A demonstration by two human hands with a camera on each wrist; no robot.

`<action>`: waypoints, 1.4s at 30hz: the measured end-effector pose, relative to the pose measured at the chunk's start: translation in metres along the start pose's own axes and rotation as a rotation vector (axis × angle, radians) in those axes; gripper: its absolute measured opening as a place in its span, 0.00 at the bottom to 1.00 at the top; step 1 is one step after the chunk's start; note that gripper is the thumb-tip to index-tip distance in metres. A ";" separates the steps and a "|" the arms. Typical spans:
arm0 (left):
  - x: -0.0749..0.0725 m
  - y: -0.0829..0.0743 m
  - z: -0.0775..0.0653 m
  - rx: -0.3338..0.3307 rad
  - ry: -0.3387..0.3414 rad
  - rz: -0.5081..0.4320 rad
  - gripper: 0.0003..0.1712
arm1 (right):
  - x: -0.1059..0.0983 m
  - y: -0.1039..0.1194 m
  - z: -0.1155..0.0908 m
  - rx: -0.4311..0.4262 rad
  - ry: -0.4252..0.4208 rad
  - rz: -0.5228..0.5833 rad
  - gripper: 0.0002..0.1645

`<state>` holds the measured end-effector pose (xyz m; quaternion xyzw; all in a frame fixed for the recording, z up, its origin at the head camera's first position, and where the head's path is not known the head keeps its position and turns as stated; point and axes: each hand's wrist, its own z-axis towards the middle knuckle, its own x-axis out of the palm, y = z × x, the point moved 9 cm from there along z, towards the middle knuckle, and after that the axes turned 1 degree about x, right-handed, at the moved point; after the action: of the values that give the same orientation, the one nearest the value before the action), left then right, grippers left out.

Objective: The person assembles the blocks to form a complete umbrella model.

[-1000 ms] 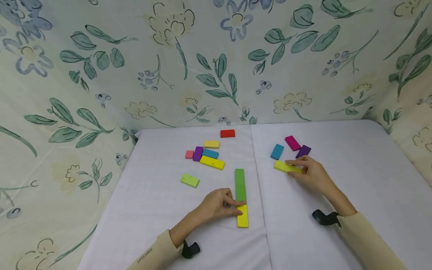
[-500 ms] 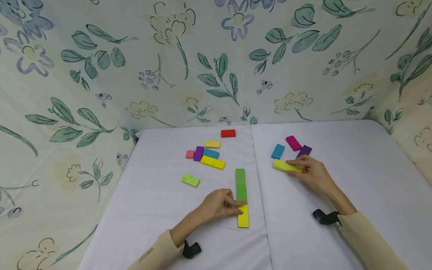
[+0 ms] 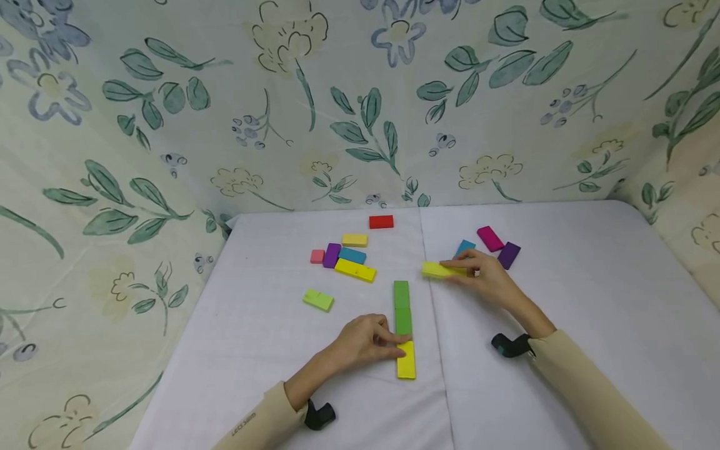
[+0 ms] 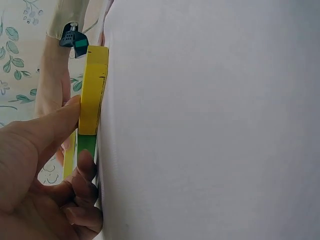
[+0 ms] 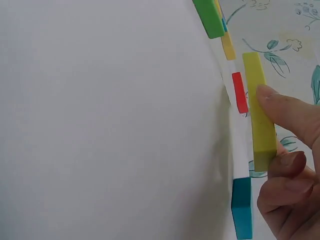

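Observation:
Thumb and index finger of my left hand [image 3: 360, 340] hold a yellow block [image 3: 406, 365] at its upper end, where it meets a line of two green blocks [image 3: 402, 300]. In the left wrist view the thumb presses against this yellow block [image 4: 93, 95], and the index fingertip lies over the green part [image 4: 86, 142]. My right hand [image 3: 489, 275] pinches a long lime-yellow block [image 3: 435, 270] between thumb and fingers, to the upper right of the green line. In the right wrist view this block [image 5: 259, 115] appears raised off the white cloth, with a blue block [image 5: 242, 207] below it.
Left of centre lie a pink block [image 3: 317, 256], a purple one [image 3: 332, 255], a blue one [image 3: 352, 255] and yellow ones [image 3: 355, 269]. A light green block [image 3: 318, 300] lies nearer, a red block [image 3: 381, 222] farther back. Magenta [image 3: 490, 238] and dark purple [image 3: 509, 255] blocks lie at right.
My right hand has carried the lime-yellow block leftward, away from the dark purple block and towards the green line; it now partly covers the blue block. My left hand stays in place.

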<state>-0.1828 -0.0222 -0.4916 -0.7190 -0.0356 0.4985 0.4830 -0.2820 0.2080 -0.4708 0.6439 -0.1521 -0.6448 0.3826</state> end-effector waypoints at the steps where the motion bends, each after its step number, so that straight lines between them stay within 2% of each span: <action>1: 0.000 0.000 0.000 -0.005 0.003 0.001 0.20 | 0.004 0.002 0.003 -0.002 0.008 0.003 0.21; 8: 0.000 0.000 0.001 -0.015 0.011 0.005 0.20 | 0.027 0.013 0.022 0.011 0.062 0.020 0.22; 14: 0.001 0.001 0.002 -0.018 0.009 -0.005 0.20 | 0.039 0.013 0.028 0.031 0.111 0.035 0.21; 42: 0.000 0.002 0.000 0.006 -0.007 0.006 0.20 | 0.043 0.011 0.025 0.040 0.122 0.085 0.20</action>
<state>-0.1838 -0.0229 -0.4929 -0.7159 -0.0337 0.5024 0.4836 -0.2971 0.1634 -0.4905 0.6826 -0.1688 -0.5843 0.4052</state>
